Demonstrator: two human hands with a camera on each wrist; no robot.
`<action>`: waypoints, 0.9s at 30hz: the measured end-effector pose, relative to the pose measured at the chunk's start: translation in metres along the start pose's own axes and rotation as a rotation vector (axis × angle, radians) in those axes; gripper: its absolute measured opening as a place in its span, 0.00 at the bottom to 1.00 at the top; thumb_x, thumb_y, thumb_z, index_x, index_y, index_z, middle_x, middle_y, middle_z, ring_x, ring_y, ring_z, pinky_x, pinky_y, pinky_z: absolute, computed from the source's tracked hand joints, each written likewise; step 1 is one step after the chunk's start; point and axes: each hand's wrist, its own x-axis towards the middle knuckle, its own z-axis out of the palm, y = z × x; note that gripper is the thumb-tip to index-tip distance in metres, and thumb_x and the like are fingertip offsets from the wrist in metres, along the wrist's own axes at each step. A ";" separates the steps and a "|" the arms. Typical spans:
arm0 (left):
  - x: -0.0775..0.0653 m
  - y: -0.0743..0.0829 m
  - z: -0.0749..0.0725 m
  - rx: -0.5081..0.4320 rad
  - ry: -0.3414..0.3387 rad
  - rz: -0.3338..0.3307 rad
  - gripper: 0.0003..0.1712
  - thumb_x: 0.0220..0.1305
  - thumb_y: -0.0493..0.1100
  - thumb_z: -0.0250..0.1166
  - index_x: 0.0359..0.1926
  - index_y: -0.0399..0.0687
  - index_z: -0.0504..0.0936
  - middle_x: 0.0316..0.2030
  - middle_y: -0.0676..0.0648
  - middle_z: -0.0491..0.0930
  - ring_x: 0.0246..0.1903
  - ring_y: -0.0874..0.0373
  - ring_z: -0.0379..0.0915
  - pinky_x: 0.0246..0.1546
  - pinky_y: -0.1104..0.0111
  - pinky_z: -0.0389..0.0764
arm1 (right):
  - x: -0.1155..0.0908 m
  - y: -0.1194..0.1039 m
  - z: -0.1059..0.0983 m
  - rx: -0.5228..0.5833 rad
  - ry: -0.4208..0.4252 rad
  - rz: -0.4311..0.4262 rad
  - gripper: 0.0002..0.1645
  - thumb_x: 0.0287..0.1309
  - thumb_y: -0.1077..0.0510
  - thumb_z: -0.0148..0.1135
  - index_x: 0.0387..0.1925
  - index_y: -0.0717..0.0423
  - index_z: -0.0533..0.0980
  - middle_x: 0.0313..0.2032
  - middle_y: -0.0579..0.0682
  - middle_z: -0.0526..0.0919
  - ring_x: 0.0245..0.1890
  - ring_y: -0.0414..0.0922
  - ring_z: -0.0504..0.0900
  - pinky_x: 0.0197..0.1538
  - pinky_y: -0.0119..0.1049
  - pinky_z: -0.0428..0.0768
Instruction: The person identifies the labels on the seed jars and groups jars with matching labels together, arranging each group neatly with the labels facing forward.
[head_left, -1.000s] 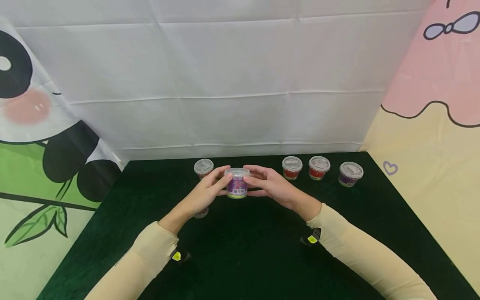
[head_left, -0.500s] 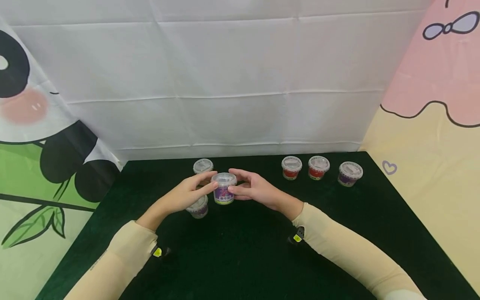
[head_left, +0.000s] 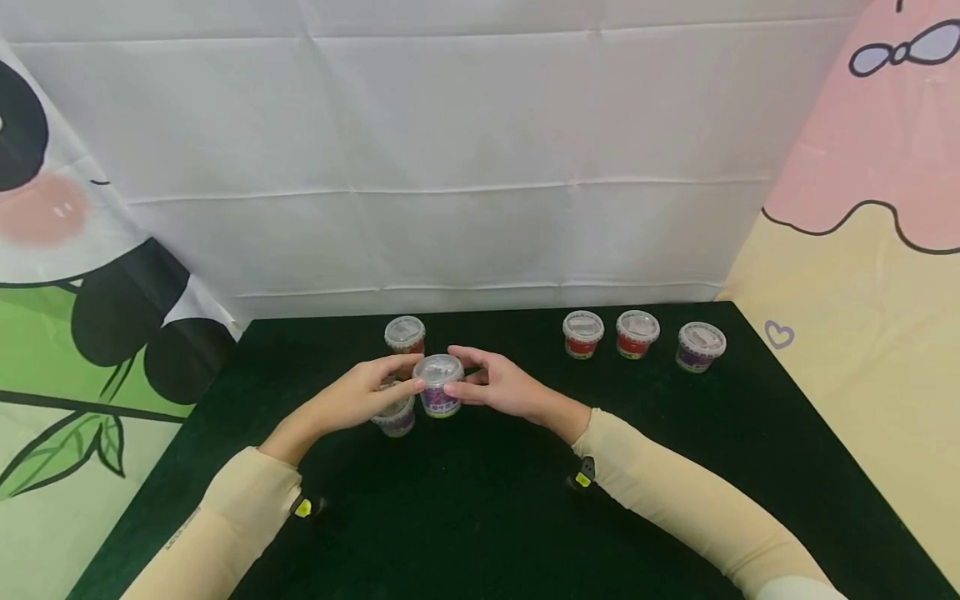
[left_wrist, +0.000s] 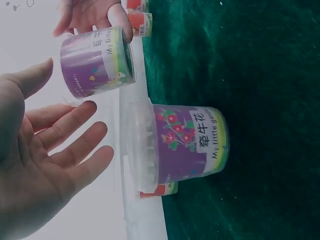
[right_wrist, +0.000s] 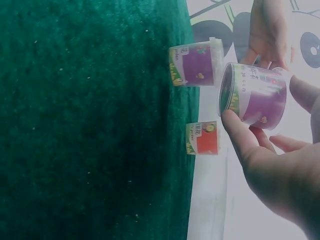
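Note:
Between my two hands hangs a plastic cup (head_left: 439,396) with a clear lid and a purple "My little garden" label. Its underside shows in the right wrist view, so it is off the table. The thumb and fingertips of my left hand (head_left: 369,390) lie along its left side, fingers spread in the left wrist view. My right hand (head_left: 510,385) grips its right side, thumb in front. A second purple-labelled cup (left_wrist: 182,142) stands upright below my left hand, partly hidden by it in the head view. Just behind the held cup stands a red-labelled cup (head_left: 405,333).
Along the back right of the dark green cloth-covered table (head_left: 480,517) stand two red-labelled cups, one (head_left: 582,335) beside the other (head_left: 637,335). Farther right is another purple-labelled cup (head_left: 701,347). A white cloth backdrop (head_left: 465,167) rises behind, with printed cloths at both sides.
Both hands have carried the purple-labelled cup left and a little toward me, lowering it beside the standing purple-labelled cup. That standing cup shows more now. The other cups have stayed put.

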 end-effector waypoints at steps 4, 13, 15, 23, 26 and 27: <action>0.000 -0.007 0.005 0.017 0.005 0.017 0.35 0.77 0.56 0.57 0.75 0.45 0.64 0.66 0.41 0.73 0.64 0.43 0.70 0.62 0.42 0.73 | 0.000 0.006 0.001 -0.050 -0.003 0.003 0.41 0.71 0.55 0.62 0.79 0.52 0.55 0.66 0.55 0.69 0.60 0.53 0.77 0.57 0.40 0.81; 0.001 -0.015 0.013 0.107 0.021 0.054 0.34 0.75 0.56 0.59 0.72 0.42 0.68 0.60 0.42 0.76 0.58 0.44 0.74 0.57 0.44 0.77 | 0.002 0.019 0.003 -0.123 -0.013 0.003 0.43 0.71 0.52 0.63 0.79 0.52 0.54 0.68 0.54 0.69 0.61 0.53 0.76 0.58 0.41 0.80; 0.001 -0.015 0.014 0.130 0.033 0.065 0.34 0.75 0.56 0.60 0.72 0.41 0.69 0.58 0.42 0.77 0.56 0.45 0.74 0.56 0.44 0.78 | 0.003 0.020 0.004 -0.123 -0.011 0.000 0.43 0.70 0.53 0.63 0.79 0.52 0.54 0.69 0.54 0.68 0.62 0.53 0.76 0.59 0.41 0.80; 0.000 -0.018 0.019 0.240 0.056 0.126 0.31 0.73 0.53 0.62 0.68 0.38 0.73 0.55 0.42 0.79 0.52 0.45 0.75 0.50 0.53 0.79 | 0.004 0.023 0.007 -0.154 -0.024 0.006 0.45 0.68 0.56 0.65 0.79 0.53 0.54 0.72 0.56 0.64 0.65 0.55 0.73 0.60 0.42 0.79; 0.000 -0.018 0.021 0.284 0.061 0.140 0.31 0.73 0.53 0.64 0.67 0.38 0.75 0.54 0.42 0.79 0.52 0.46 0.74 0.49 0.54 0.80 | 0.005 0.028 0.008 -0.180 -0.035 0.002 0.45 0.69 0.55 0.65 0.79 0.53 0.54 0.73 0.56 0.62 0.65 0.55 0.72 0.60 0.41 0.79; 0.000 -0.018 0.021 0.295 0.062 0.146 0.30 0.72 0.53 0.64 0.66 0.38 0.75 0.54 0.42 0.79 0.53 0.46 0.74 0.50 0.53 0.80 | 0.005 0.029 0.008 -0.193 -0.038 0.001 0.45 0.69 0.55 0.65 0.79 0.53 0.54 0.73 0.56 0.62 0.66 0.55 0.72 0.60 0.41 0.79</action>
